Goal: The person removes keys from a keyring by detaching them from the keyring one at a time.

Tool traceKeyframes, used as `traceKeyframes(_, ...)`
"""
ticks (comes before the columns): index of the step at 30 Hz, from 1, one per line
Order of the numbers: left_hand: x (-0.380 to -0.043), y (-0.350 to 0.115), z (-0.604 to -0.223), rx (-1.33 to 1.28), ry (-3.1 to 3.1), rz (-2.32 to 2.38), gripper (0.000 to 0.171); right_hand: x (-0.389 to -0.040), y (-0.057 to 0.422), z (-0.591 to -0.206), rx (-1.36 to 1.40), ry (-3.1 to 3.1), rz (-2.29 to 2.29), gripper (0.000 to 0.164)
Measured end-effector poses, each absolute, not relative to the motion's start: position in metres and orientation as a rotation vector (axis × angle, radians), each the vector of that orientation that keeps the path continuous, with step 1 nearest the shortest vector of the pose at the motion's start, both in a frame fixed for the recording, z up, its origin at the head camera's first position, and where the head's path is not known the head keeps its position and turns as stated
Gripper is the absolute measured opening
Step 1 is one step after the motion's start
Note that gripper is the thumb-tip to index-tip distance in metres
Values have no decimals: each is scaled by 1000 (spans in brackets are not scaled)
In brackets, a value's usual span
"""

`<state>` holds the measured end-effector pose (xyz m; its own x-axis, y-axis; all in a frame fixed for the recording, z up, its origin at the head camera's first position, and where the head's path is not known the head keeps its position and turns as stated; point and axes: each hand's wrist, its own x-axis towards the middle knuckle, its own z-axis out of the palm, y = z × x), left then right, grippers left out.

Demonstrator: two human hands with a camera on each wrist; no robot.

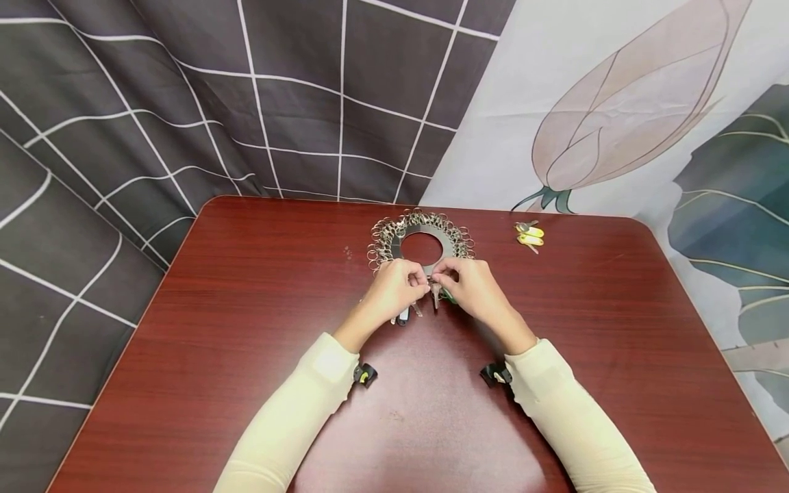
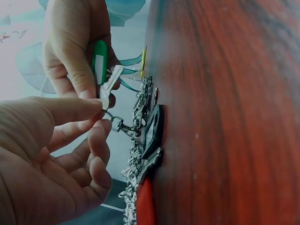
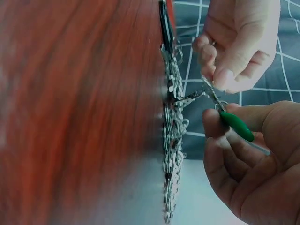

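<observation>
A ring-shaped metal plate point(image 1: 398, 250) lies on the table, small metal rings and clips crowded around its rim. At its near edge, my left hand point(image 1: 399, 284) pinches a small metal ring point(image 2: 109, 115) between thumb and fingers. That ring joins a clip point(image 2: 125, 127) on the plate. My right hand point(image 1: 468, 284) grips a silver key point(image 2: 111, 85) with a green tag point(image 3: 236, 126), thumb and fingertips near the key's head. Both hands' fingertips almost meet here. The exact contact of the left fingertips with the key is partly hidden.
Keys with a dark tag point(image 1: 403, 316) hang from the plate's near left side. To the right, several keys with yellow tags point(image 1: 530, 236) lie on the red-brown table point(image 1: 259, 287). A dark gridded curtain point(image 1: 296, 109) and a flower-patterned cloth point(image 1: 493, 137) stand behind the table.
</observation>
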<state>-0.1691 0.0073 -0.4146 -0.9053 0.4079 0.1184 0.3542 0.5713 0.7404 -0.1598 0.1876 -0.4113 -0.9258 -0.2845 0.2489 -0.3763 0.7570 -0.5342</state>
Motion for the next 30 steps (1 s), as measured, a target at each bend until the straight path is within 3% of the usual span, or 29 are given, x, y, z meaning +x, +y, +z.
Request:
traceKeyframes(16, -164, 10, -415, 852, 2786, 887, 16, -165, 200, -404, 441, -2765, 1019, 5)
traceKeyframes(30, -162, 10, -412, 837, 2728, 847, 9, -170, 208, -404, 341, -2711, 1232, 6)
